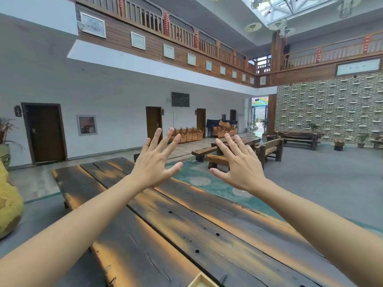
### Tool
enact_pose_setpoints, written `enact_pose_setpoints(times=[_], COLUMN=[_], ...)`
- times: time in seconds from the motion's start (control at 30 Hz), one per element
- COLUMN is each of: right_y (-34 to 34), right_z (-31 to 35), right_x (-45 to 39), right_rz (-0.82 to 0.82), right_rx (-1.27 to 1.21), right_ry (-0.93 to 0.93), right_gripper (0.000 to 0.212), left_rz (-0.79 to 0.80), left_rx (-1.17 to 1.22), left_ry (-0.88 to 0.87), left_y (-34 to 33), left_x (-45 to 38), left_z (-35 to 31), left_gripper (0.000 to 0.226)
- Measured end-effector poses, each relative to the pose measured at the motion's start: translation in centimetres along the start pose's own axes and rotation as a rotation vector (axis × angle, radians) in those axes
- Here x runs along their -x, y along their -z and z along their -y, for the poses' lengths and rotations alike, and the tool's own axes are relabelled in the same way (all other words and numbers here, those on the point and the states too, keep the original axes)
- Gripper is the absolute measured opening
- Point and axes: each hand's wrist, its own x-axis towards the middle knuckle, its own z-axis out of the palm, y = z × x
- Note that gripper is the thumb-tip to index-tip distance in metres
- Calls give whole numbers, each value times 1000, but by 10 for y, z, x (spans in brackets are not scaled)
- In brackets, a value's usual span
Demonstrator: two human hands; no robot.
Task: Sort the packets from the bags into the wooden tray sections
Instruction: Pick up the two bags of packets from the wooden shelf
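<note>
Both arms stretch out in front of me above a long dark wooden table (pixel 186 224). My left hand (pixel 154 161) is raised with fingers spread wide, back toward the camera, holding nothing. My right hand (pixel 238 163) is held up the same way beside it, fingers spread and empty. Only a light wooden corner of the tray (pixel 202 281) shows at the bottom edge of the view. No bags or packets are in view.
A yellow rounded object (pixel 9 206) stands at the left beside the table. Wooden benches and another table (pixel 234 145) stand beyond on a grey floor with a green patterned area (pixel 207 181). Doors line the white wall at the left.
</note>
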Motion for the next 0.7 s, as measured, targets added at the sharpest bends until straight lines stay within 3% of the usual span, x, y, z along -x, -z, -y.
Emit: enact_pose_setpoints(times=[0.2, 0.7], right_y=[-13, -44], right_z=[45, 117], right_x=[-21, -50], right_rz=[-31, -34], right_rx=[-18, -128], right_ry=[71, 183], right_gripper=[103, 104], left_rz=[-13, 37], left_rx=[-85, -182], left_ry=[-2, 64], left_y=[6, 22], left_x=[15, 54], left_z=[41, 95], left_gripper=[83, 83])
